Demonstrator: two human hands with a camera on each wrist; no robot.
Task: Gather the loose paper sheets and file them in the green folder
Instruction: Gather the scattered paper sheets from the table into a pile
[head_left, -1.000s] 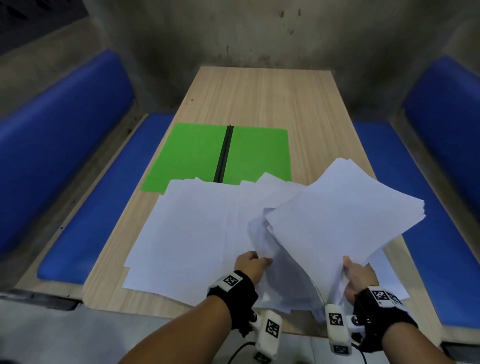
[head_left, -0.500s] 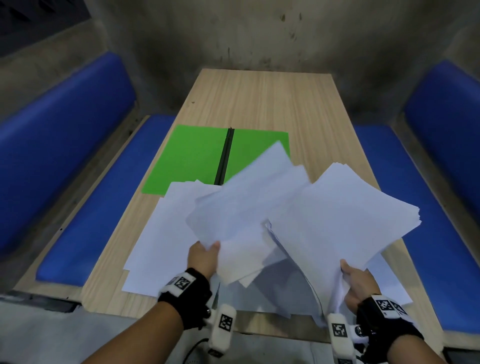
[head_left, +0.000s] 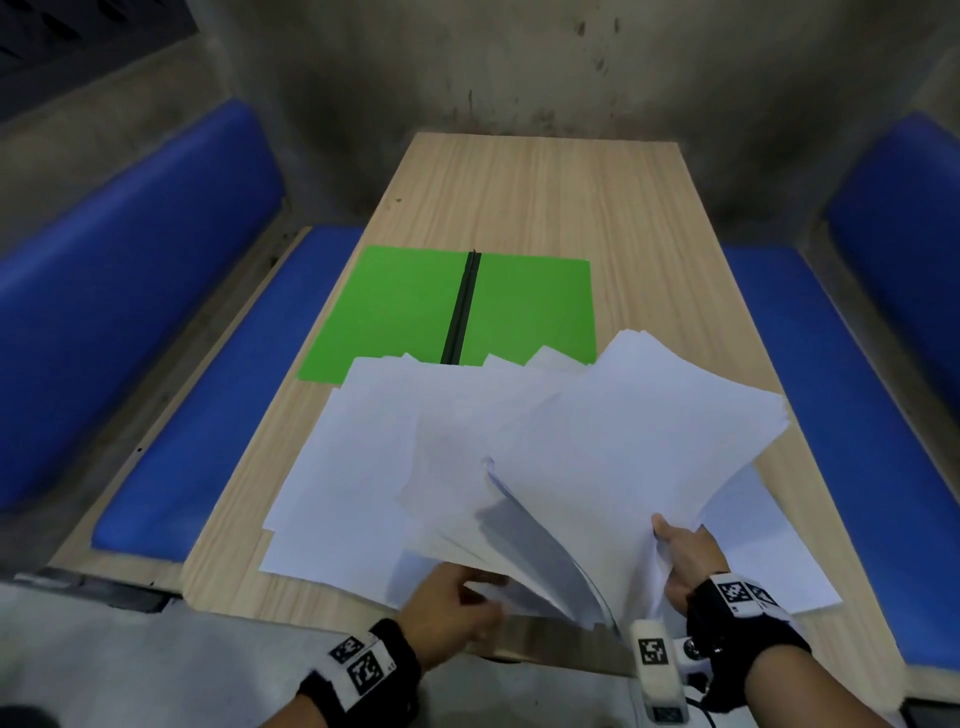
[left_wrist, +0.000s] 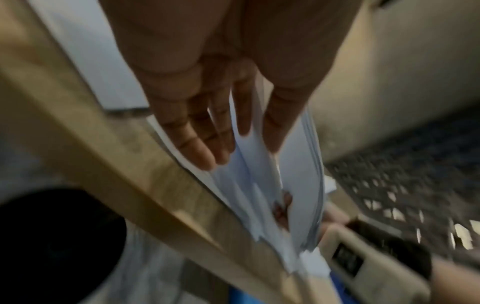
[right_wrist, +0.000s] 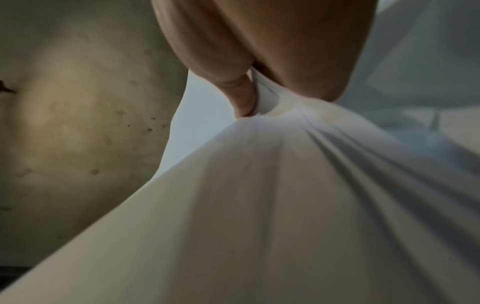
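The green folder (head_left: 395, 306) lies open and flat at mid-table, a black spine bar (head_left: 462, 306) down its middle. Loose white paper sheets (head_left: 363, 467) fan over the near half of the table and overlap the folder's near edge. My right hand (head_left: 685, 556) grips a thick stack of sheets (head_left: 639, 431) by its near corner and tilts it up; thumb and fingers (right_wrist: 244, 98) pinch that stack (right_wrist: 259, 205). My left hand (head_left: 457, 603) holds the near edge of several sheets beside that stack, paper (left_wrist: 259, 164) caught between thumb and fingers (left_wrist: 197, 144).
The wooden table (head_left: 519, 197) runs away to a grey wall. Blue padded benches stand on the left (head_left: 208, 415) and the right (head_left: 831, 415). One sheet (head_left: 753, 545) lies flat under my right hand near the table's right edge.
Half a second ago my left hand held a bunch of sheets lifted at the left. It has swung right and down, so the bunch now lies beside and under the right hand's stack.
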